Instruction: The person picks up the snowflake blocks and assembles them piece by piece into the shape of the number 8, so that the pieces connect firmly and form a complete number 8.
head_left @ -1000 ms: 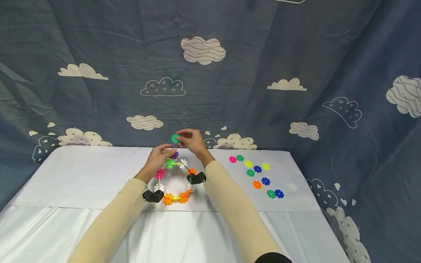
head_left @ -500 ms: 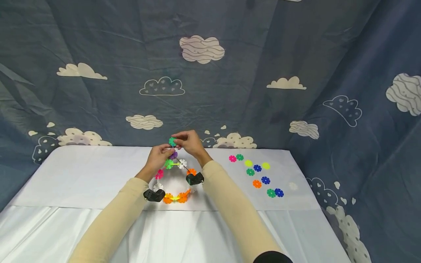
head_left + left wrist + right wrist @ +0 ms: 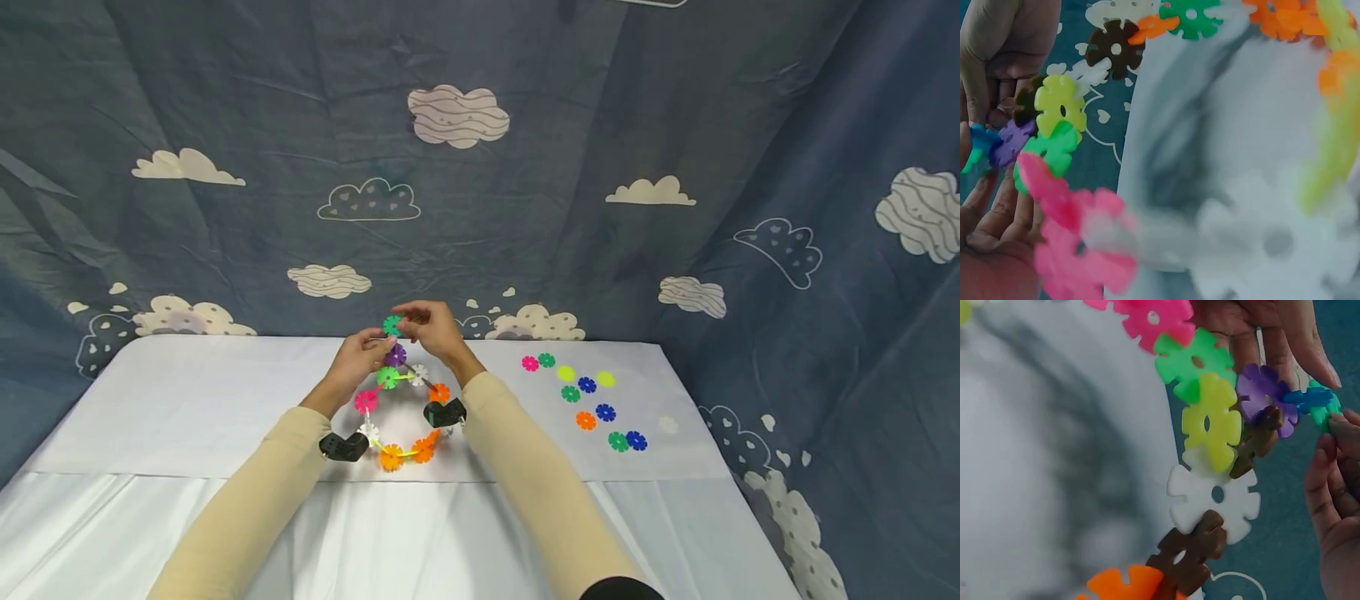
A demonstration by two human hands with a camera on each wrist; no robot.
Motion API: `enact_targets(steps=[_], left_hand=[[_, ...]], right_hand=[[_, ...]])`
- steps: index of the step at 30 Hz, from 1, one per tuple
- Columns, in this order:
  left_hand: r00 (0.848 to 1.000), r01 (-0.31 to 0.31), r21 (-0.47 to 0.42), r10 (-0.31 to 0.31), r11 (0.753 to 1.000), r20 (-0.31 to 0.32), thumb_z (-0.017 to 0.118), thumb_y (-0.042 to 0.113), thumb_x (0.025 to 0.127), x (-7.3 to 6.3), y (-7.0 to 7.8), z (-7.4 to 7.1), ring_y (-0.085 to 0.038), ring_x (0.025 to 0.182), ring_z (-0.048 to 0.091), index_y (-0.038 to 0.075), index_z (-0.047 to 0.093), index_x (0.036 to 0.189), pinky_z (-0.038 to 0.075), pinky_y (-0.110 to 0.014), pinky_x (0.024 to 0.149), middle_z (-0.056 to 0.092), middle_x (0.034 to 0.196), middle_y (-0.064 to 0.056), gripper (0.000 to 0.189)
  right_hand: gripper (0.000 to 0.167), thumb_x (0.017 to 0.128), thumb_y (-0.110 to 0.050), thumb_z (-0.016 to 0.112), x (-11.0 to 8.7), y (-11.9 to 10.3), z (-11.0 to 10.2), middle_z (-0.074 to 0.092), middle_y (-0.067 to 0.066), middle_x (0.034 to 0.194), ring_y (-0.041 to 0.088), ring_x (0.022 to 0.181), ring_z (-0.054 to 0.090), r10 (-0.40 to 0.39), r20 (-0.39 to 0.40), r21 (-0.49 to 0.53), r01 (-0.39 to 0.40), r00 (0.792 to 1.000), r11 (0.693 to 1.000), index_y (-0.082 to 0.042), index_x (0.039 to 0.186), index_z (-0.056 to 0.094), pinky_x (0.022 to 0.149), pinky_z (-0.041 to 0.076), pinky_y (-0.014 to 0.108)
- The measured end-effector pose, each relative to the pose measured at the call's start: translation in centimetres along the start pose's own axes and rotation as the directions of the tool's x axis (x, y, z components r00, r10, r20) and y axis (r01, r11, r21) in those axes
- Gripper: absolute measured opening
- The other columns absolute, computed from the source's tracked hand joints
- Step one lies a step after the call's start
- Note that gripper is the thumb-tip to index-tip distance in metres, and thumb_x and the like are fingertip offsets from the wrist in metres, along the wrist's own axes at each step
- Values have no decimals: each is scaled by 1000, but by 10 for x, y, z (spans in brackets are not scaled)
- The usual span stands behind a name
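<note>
A ring of linked plastic snowflake discs hangs below both hands. My left hand (image 3: 352, 365) holds it at the top, thumb and fingers about the purple disc (image 3: 1260, 394) and the blue disc (image 3: 1309, 399) joined to it. My right hand (image 3: 435, 329) pinches a teal-green disc (image 3: 392, 325), which meets the blue one edge-on. Down the ring run a light green disc (image 3: 388, 377), a pink disc (image 3: 366, 402), a white disc (image 3: 1217, 494), brown discs (image 3: 1188, 550) and orange discs (image 3: 391, 457). Part of the ring is behind the right wrist camera.
To the right on the white table (image 3: 225, 417) lie several loose discs, among them an orange disc (image 3: 586, 421), a blue disc (image 3: 636, 440), a yellow disc (image 3: 606, 379) and a pale disc (image 3: 667, 425). A dark cloud-patterned curtain (image 3: 525, 233) stands behind the table.
The teal-green disc and my right hand have come slightly down and left, closer to the purple disc. The ring has swung a little; my left hand keeps its hold.
</note>
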State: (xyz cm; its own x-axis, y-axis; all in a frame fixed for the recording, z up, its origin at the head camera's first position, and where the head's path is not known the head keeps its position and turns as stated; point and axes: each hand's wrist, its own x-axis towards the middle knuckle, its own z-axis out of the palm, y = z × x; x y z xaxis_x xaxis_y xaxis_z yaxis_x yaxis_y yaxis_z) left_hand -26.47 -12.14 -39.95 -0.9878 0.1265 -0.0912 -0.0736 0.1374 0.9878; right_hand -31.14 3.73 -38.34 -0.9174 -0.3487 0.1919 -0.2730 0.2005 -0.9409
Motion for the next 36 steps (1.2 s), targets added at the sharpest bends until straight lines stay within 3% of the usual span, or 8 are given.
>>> enact_targets(steps=[5,10,13,15,21,24,29,36], left_hand=[[999,3,-47,-4,999,-33,48,21,102,0,1,-1,-11,92,60,-7,45,132,51,-35,92,58,122,-23,41],[999,0,-74,-4,997,-52,48,22,102,4,4,7,-14,90,62,-4,51,125,54,-35,87,61,121,-26,35],[998,-7,-90,1,996,-68,50,21,102,7,9,10,-10,82,63,-5,52,122,55,-32,82,64,116,-24,33],[997,-8,-98,0,995,-80,50,20,102,6,10,9,-7,79,62,-6,52,121,55,-28,78,68,109,-18,32],[994,1,-82,-11,997,-113,50,20,102,1,4,-1,-6,77,61,-5,54,121,55,-24,74,69,104,-9,32],[993,13,-69,-21,998,-116,50,21,102,0,3,-5,-6,78,61,-5,53,122,55,-25,77,70,101,-4,33],[993,18,-68,-25,998,-113,49,21,102,0,6,-4,-7,81,61,-4,52,124,54,-24,77,69,104,-4,34],[996,10,-94,-18,996,-85,50,21,102,-2,9,-1,-4,80,61,-4,52,122,54,-21,75,70,99,-1,33]], right_hand=[[15,89,-3,68,0,-2,3,68,14,93,18,71,59,33,-56,-9,-33,998,999,3,102,70,68,53,40],[21,93,-12,65,-11,0,-8,70,14,100,22,81,62,5,-76,-11,-6,997,1000,3,107,70,71,53,38],[28,95,-20,63,-22,4,-21,69,14,104,25,90,61,13,-115,-4,-14,993,1000,2,111,69,75,52,40],[28,95,-23,63,-31,11,-32,68,12,101,23,87,60,38,-147,-26,-42,988,999,0,111,69,73,51,38],[24,93,-22,67,-71,42,-77,69,10,98,21,86,61,122,-252,-163,-166,960,973,-3,105,71,72,51,28],[21,91,-19,69,-97,57,-107,70,11,99,22,89,63,139,-288,-252,-215,948,944,-2,103,71,76,51,30],[19,87,-13,72,-144,74,-156,68,11,96,24,87,59,195,-319,-384,-315,927,868,-2,102,71,76,49,33],[24,85,-12,74,-196,87,-196,67,9,98,23,87,56,334,-320,-547,-461,887,699,-3,107,71,81,50,36]])
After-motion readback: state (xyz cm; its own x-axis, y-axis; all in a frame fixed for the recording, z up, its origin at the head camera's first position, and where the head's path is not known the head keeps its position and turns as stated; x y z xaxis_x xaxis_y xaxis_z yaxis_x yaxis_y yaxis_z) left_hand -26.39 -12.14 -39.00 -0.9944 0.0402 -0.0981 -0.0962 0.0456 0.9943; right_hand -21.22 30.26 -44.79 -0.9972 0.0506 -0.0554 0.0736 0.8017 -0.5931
